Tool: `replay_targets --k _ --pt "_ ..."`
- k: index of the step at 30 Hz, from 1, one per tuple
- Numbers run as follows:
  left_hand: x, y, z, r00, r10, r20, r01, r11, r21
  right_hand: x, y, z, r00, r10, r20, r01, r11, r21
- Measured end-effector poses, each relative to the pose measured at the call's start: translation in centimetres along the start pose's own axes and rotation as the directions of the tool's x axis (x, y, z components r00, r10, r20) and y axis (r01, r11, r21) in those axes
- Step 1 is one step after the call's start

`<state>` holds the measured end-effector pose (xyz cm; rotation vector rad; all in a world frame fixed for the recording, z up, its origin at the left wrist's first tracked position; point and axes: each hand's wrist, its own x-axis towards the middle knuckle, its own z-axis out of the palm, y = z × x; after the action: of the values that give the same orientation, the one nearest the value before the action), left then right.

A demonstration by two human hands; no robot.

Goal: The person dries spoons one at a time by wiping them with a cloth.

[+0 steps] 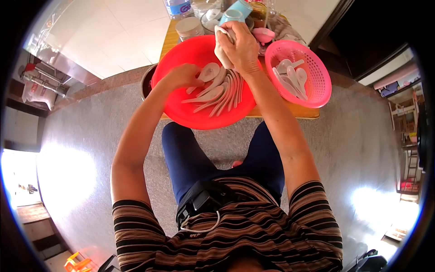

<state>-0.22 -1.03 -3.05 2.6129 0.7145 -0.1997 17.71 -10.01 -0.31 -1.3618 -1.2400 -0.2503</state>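
Note:
A wide red basin (pixel 181 109) holds several white soup spoons (pixel 231 88), fanned out in an overlapping row. My left hand (pixel 185 76) is inside the basin's left part, fingers closed at the handle of one white spoon (pixel 209 71) whose bowl points right. Over the far right side of the basin, my right hand (pixel 241 49) grips a folded white cloth (pixel 222 56). The cloth hangs down just above the spoons. Some of the left fingertips are hidden behind the hand.
Right of the basin, a pink colander (pixel 321 88) contains several white spoons (pixel 290 77). Behind stand a lidded jar (pixel 189 28), light-blue cups (pixel 233 16), a pink item (pixel 263 34) and a bottle (pixel 177 8) on the wooden table (pixel 308 111). My knees are below the front edge.

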Motion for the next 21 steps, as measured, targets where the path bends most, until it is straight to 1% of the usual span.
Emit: replay_targets --k 1,2,3,5,6,7,8,9,10,11,12,13,14,15,16,17,18,19,20,21 --pt "0.3 -0.5 0.7 0.994 -0.071 -0.081 0.082 0.985 0.149 0.0 -0.3 0.0 0.999 -0.018 0.027 0.018 1.000 -0.011" --pt "0.8 -0.9 1.3 0.978 -0.123 -0.167 0.167 0.943 0.288 0.0 -0.5 0.0 0.999 -0.012 0.050 0.012 1.000 -0.005" --pt "1.0 -0.8 1.3 0.978 -0.117 -0.171 0.163 0.944 0.286 0.2 -0.7 0.0 0.999 -0.017 0.050 0.017 1.000 -0.010" --pt "1.5 -0.7 1.0 0.967 -0.233 -0.107 0.256 0.858 0.445 1.4 -1.1 0.2 0.994 -0.049 0.094 0.043 0.997 0.064" --pt "2.1 0.1 0.4 0.966 -0.231 -0.115 0.258 0.859 0.443 2.5 -1.2 0.3 0.987 -0.049 0.153 0.040 0.997 0.065" --pt "2.7 1.4 -0.4 0.938 -0.287 0.196 0.169 0.869 0.465 3.8 -1.1 0.7 0.987 -0.055 0.154 0.045 0.997 0.066" --pt "2.8 2.3 -0.9 0.809 -0.325 0.489 0.077 0.885 0.460 5.0 -1.0 1.1 0.962 0.046 0.269 -0.125 0.950 0.285" --pt "2.5 2.0 -1.1 0.809 -0.326 0.489 0.078 0.884 0.461 5.6 -1.2 1.4 0.910 0.113 0.398 -0.306 0.831 0.464" --pt "2.0 1.5 -1.5 0.831 -0.277 0.482 0.225 0.961 0.164 5.8 -1.4 1.7 0.921 0.114 0.372 -0.315 0.779 0.542" --pt "1.7 1.0 -2.1 0.860 -0.234 0.453 0.335 0.929 -0.157 6.1 -1.6 1.7 0.924 0.104 0.369 -0.305 0.781 0.545" --pt "2.0 0.1 -2.2 0.864 -0.236 0.445 0.334 0.930 -0.155 5.9 -1.3 1.8 0.942 0.107 0.317 -0.277 0.780 0.561" --pt "2.6 -0.9 -1.9 0.903 -0.321 0.287 0.358 0.929 -0.089 5.4 -0.5 2.2 0.958 0.113 0.263 -0.250 0.778 0.577" --pt "3.4 -2.0 -1.6 0.916 -0.384 0.114 0.390 0.920 -0.028 4.7 0.7 2.7 0.983 0.097 0.153 -0.163 0.840 0.517" --pt "3.0 -2.0 -1.4 0.917 -0.384 0.106 0.388 0.921 -0.023 3.7 1.5 3.0 0.994 0.086 0.062 -0.103 0.913 0.396" --pt "2.0 -1.7 -0.6 0.936 -0.264 -0.231 0.272 0.962 0.004 2.8 1.6 2.8 0.994 0.077 0.071 -0.094 0.953 0.286" --pt "1.5 -1.7 -0.1 0.841 -0.106 -0.530 0.167 0.983 0.069 2.1 2.0 2.6 0.994 0.076 0.084 -0.089 0.981 0.173" --pt "2.0 -2.4 0.1 0.846 -0.112 -0.521 0.170 0.983 0.066 2.3 2.0 2.3 0.999 0.037 0.039 -0.042 0.986 0.161" --pt "2.6 -3.3 0.4 0.788 -0.056 -0.613 0.128 0.989 0.074 2.4 1.5 1.8 1.000 0.003 0.004 -0.004 0.990 0.144" --pt "3.3 -4.0 0.8 0.712 0.002 -0.702 0.084 0.992 0.089 2.5 0.8 1.6 0.999 0.049 0.014 -0.050 0.994 0.098" --pt "2.9 -3.3 0.3 0.716 -0.004 -0.698 0.086 0.993 0.082 2.4 0.8 1.6 0.998 0.055 0.021 -0.057 0.994 0.096"
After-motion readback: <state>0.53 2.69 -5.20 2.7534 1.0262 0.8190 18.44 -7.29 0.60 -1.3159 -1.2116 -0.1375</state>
